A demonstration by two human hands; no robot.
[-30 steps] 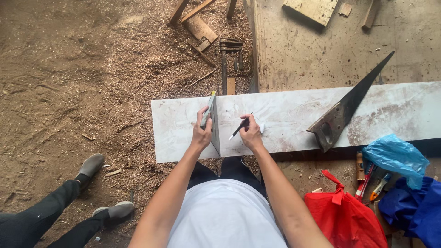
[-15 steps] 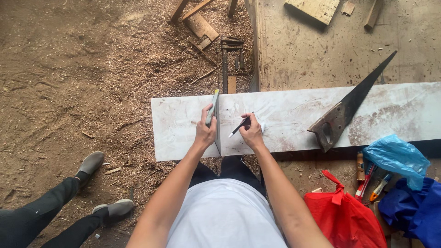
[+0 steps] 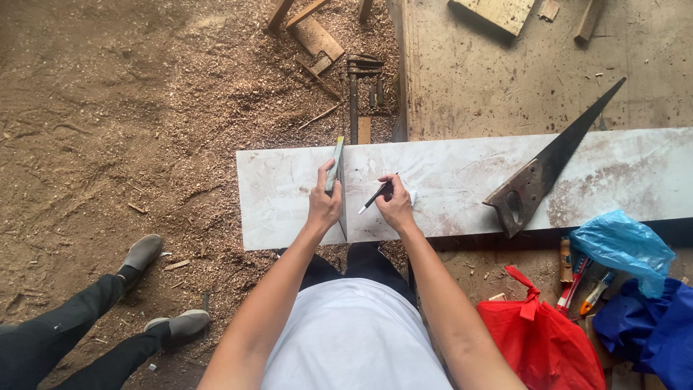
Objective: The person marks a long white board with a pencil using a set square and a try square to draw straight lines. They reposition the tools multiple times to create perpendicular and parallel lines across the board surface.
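Sawdust-strewn workshop floor, with a pale board laid across it for marking.

Left hand (image 3: 324, 206) is clamped on a metal square (image 3: 338, 184) stood on edge across the board (image 3: 447, 180), near its left end; right hand (image 3: 395, 206) is closed round a dark pencil (image 3: 376, 196), tip on the board just right of the square, the two hands near but apart. The square looks stiff and thin, likely to slip on the smooth face unless pressed down along its blade; the pencil is light, best pinched low. The board seems long, rigid and heavy, safest lifted by its long edges. A handsaw (image 3: 552, 162) rests further right, touching the near edge. Beyond lie a red bag (image 3: 545, 339), a blue bag (image 3: 621, 245) and another person's shoes (image 3: 141, 253).
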